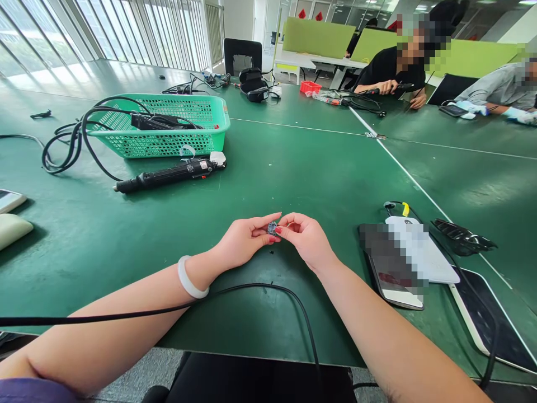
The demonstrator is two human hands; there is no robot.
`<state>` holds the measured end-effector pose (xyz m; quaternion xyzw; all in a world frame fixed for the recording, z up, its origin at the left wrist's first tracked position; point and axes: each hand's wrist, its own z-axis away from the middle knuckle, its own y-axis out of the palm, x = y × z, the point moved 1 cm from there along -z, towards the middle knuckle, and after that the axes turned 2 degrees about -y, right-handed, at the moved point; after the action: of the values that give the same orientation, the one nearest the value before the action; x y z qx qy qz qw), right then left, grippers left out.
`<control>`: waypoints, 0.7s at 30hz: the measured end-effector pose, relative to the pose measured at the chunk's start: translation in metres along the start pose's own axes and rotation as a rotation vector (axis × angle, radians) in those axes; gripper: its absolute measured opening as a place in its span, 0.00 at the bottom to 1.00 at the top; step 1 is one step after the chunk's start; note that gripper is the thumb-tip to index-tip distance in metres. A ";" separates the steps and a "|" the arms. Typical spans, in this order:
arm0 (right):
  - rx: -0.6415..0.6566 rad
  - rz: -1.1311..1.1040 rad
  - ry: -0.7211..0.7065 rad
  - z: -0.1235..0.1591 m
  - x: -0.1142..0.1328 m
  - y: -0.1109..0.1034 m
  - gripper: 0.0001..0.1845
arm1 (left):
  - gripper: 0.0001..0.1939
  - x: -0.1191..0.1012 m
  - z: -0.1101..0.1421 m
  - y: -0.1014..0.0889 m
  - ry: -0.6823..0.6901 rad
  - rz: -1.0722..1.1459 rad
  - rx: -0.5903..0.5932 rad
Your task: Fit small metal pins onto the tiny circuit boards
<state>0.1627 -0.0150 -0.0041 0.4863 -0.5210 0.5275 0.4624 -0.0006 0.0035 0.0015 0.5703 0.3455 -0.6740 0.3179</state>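
Observation:
Between my two hands, just above the green table (251, 184), is a small dark part (272, 228) with metallic edges; its exact kind is too small to make out. My left hand (245, 238) pinches it from the left between thumb and fingers. From the other side, my right hand (300, 232) is closed with thumb and index fingertips at the part's right edge. Below the hands lies a tiny black piece (271, 252) on the tabletop. An electric screwdriver (172, 173) with a black cable rests beyond my left hand.
A green mesh basket (163, 146) holds black equipment and cables. Phones (394, 280) and a white power bank-like slab (436, 257) lie at right. A black cable (126, 317) crosses over my left forearm. Two other people work at the far right, one holding a black tool (398, 88).

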 end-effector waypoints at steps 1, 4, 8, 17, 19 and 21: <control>0.000 -0.008 0.004 0.000 0.000 0.000 0.13 | 0.27 0.000 0.000 0.000 0.002 -0.011 -0.002; -0.011 -0.006 0.024 0.001 0.001 0.002 0.12 | 0.27 -0.001 0.001 0.000 0.008 -0.049 -0.023; -0.056 0.106 -0.006 0.004 0.005 0.003 0.10 | 0.26 -0.004 0.004 0.000 0.004 -0.114 -0.056; -0.072 0.204 -0.113 0.003 0.007 0.000 0.07 | 0.22 -0.008 0.001 0.002 -0.054 0.046 0.008; -0.095 0.168 -0.093 0.000 0.006 -0.009 0.12 | 0.21 -0.011 -0.001 -0.001 -0.081 0.107 -0.022; -0.181 0.198 -0.056 -0.003 0.005 -0.020 0.17 | 0.18 -0.014 -0.004 -0.006 -0.108 0.165 -0.093</control>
<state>0.1816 -0.0118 0.0027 0.4032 -0.6249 0.5075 0.4352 -0.0016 0.0104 0.0154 0.5445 0.3104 -0.6585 0.4166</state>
